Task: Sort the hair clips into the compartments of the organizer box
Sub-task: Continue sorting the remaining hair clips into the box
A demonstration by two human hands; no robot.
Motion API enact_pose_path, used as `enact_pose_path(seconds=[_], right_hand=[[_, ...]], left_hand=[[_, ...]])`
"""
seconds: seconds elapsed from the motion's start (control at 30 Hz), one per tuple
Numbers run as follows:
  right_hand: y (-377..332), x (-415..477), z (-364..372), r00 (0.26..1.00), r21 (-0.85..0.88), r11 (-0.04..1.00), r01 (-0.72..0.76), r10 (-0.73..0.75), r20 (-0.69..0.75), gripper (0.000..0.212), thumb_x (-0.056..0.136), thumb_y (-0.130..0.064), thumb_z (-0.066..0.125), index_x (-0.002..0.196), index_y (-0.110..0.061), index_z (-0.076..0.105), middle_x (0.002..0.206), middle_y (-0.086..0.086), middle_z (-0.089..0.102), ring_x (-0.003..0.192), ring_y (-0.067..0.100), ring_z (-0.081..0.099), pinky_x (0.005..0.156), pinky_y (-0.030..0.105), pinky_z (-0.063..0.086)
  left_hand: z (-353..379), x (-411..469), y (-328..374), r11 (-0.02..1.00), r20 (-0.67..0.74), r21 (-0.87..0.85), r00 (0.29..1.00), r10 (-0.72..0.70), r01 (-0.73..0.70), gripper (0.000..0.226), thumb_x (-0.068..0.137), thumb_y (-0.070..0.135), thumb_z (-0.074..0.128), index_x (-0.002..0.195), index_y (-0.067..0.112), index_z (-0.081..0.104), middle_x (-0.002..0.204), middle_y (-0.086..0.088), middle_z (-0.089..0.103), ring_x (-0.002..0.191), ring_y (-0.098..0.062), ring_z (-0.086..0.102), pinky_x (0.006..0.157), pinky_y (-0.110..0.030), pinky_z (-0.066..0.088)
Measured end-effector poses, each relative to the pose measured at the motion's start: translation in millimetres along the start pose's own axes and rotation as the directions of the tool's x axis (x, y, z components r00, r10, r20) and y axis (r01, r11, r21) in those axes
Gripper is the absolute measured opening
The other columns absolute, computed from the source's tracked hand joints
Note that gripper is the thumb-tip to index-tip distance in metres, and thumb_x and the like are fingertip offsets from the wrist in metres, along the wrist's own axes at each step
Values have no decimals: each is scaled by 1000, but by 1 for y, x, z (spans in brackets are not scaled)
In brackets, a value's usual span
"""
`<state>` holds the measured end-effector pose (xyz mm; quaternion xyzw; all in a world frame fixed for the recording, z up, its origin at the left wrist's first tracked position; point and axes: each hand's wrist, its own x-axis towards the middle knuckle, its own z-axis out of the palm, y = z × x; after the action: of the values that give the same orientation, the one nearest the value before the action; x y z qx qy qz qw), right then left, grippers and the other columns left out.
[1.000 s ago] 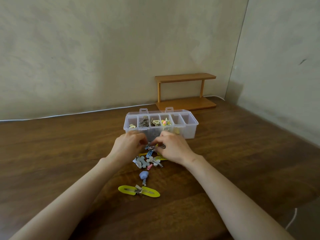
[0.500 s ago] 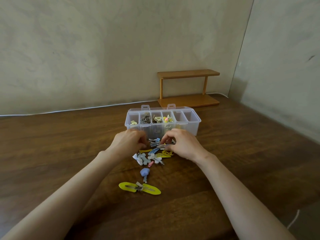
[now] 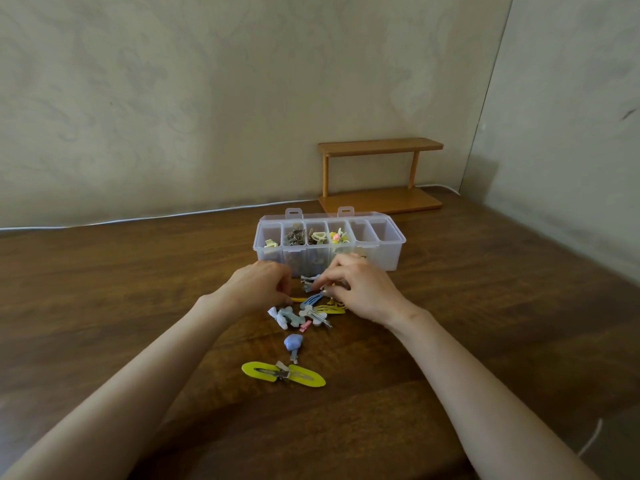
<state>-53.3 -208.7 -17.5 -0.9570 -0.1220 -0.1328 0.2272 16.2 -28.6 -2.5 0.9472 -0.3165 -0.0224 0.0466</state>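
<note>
A clear organizer box [image 3: 382,259] stands on the wooden table; its four left compartments hold small clips. In front of it lies a pile of hair clips [image 3: 304,311] in blue, grey, white and yellow. A lilac clip [image 3: 293,342] and a big yellow clip [image 3: 283,374] lie nearer me. My left hand [image 3: 258,285] curls down onto the pile's left edge beside a thin yellow clip [image 3: 298,300]; its fingertips are hidden. My right hand [image 3: 362,289] is at the pile's far right, thumb and forefinger pinching a small grey clip [image 3: 309,280].
A small two-tier wooden shelf [image 3: 381,174] stands against the wall behind the box. A white cable [image 3: 138,218] runs along the table's back edge. A side wall rises at the right, and another cable [image 3: 588,445] hangs off the table's right edge.
My hands have drawn slightly apart over the pile, the right one shifting right. The clips nearer me have not moved.
</note>
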Motion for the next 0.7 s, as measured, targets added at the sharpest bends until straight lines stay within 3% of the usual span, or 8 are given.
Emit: enact_pose_path(seconds=[0.17, 0.37, 0.47, 0.57, 0.7], right_hand=[[-3, 3, 7, 1000, -79, 997, -1, 3, 20, 17, 85, -24, 67, 102, -26, 72, 98, -3, 54, 102, 13, 46, 79, 26, 37], [0, 2, 6, 1000, -125, 992, 25, -24, 3, 13, 87, -29, 64, 96, -20, 70, 97, -3, 55, 98, 12, 47, 75, 23, 31], [4, 1, 0, 1000, 5, 1000, -4, 4, -21, 9, 89, -26, 61, 93, -19, 66, 94, -7, 57, 91, 7, 49, 75, 21, 36], [10, -1, -15, 964, 315, 944, -100, 171, -205, 4, 91, -16, 59, 94, -16, 61, 86, -8, 58, 79, 4, 55, 67, 15, 44], [21, 1, -25, 816, 320, 943, -90, 255, -519, 8, 88, -7, 62, 93, -10, 67, 87, -5, 62, 77, 2, 56, 68, 5, 45]], left_hand=[[1, 0, 0, 1000, -21, -14, 1000, 18, -18, 14, 85, 29, 63, 85, 25, 50, 89, 8, 52, 85, -11, 53, 74, -26, 50], [0, -1, 2, 999, -73, -45, 997, 26, -29, 9, 87, 28, 60, 95, 23, 59, 92, 9, 56, 86, -10, 55, 70, -25, 49], [1, 0, 5, 997, -110, -71, 994, 23, -31, 14, 90, 28, 56, 101, 22, 60, 99, 6, 62, 86, -10, 58, 72, -27, 52], [2, -1, 10, 994, -191, -93, 981, 45, -64, 13, 91, 26, 54, 102, 20, 59, 102, 5, 61, 88, -10, 57, 73, -27, 51], [11, -3, 20, 964, -313, -99, 927, 206, -247, 14, 92, 17, 51, 101, 18, 62, 106, 3, 60, 99, -11, 53, 76, -28, 48]])
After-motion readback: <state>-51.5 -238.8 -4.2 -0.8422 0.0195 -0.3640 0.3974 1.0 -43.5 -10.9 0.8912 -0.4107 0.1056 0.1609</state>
